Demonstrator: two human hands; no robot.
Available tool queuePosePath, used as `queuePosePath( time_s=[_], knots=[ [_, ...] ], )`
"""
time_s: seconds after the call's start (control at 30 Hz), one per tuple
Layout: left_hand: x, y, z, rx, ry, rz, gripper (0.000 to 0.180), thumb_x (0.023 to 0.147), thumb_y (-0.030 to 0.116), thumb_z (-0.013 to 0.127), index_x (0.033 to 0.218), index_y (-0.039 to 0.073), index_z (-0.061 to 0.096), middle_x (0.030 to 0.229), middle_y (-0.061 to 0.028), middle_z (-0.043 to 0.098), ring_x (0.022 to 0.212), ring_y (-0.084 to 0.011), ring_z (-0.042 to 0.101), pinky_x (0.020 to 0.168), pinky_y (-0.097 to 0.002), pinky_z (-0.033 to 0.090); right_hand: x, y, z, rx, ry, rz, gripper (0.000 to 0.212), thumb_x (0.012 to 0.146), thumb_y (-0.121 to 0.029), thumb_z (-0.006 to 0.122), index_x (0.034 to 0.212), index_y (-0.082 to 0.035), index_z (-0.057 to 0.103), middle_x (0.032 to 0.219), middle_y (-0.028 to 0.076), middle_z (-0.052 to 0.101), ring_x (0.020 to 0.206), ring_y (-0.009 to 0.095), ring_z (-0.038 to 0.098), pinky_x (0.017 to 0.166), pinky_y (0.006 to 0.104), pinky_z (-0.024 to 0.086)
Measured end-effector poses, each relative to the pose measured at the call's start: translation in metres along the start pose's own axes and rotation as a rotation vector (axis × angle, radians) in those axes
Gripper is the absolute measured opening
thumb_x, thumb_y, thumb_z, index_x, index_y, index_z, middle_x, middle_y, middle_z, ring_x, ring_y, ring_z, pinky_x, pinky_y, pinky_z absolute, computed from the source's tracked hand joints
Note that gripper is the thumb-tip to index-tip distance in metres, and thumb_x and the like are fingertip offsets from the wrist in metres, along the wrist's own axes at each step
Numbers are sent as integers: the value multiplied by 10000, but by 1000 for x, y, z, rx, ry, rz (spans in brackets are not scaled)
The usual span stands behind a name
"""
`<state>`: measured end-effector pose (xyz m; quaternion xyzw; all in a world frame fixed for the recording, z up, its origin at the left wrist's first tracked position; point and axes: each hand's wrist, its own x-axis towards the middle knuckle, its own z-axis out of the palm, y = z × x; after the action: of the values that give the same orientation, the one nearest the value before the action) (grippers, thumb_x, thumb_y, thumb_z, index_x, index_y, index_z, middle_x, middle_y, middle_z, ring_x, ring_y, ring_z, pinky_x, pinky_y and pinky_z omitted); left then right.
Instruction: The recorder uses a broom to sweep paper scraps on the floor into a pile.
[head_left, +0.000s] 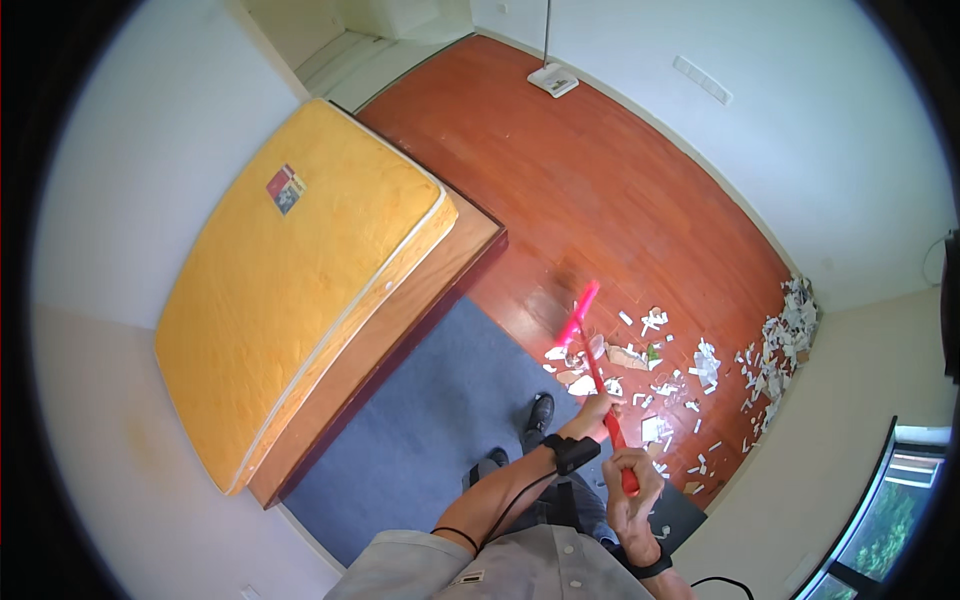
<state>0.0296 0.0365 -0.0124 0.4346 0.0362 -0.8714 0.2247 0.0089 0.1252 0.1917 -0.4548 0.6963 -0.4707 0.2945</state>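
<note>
A broom with a red handle (593,365) and a pink head (578,315) is in both my hands. My left hand (597,412) wraps round the handle partway down, and my right hand (632,485) is closed near its top end. The broom slants away from me. Its head rests on or just above the reddish wood floor (600,190), beside scattered white paper scraps (655,318) and torn cardboard pieces (628,358). Part of the litter lies behind the handle and my hands.
A yellow mattress (310,270) lies on a wooden bed base (420,300) at left. Blue-grey carpet (400,410) is under my feet. A larger scrap heap (785,340) lines the right wall. A white long-handled dustpan (553,80) stands by the far wall. A window (885,520) is at lower right.
</note>
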Motion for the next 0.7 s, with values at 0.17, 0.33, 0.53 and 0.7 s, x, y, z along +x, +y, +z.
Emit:
queuePosePath(
  time_s=[0.17,0.33,0.53,0.7],
  knots=[
    [-13,17,42,-127,-16,-85,220,816,33,555,693,145,411,522,78,362,438,-54,373,421,-235,314,25,-19,-20,-32,-86,-123,112,741,41,648,756,2,545,748,117,604,627,198,567,580,298,454],
    [41,27,-16,161,182,294,97,777,23,566,760,72,483,564,10,394,479,-159,426,479,-299,371,54,1,-7,210,59,166,93,782,-8,633,743,3,550,742,71,599,613,124,521,560,258,408],
    [73,89,-115,220,277,327,142,721,3,526,698,91,417,601,-21,396,496,-169,417,482,-297,368,107,41,57,408,-56,416,90,808,-32,628,741,16,591,743,34,597,630,81,482,560,238,381],
    [100,127,-77,-220,378,111,199,719,-10,484,653,135,365,576,-20,372,455,-154,395,435,-297,348,153,49,78,395,-34,398,96,805,-53,627,739,8,592,718,66,603,598,119,544,552,246,407]
  ],
)
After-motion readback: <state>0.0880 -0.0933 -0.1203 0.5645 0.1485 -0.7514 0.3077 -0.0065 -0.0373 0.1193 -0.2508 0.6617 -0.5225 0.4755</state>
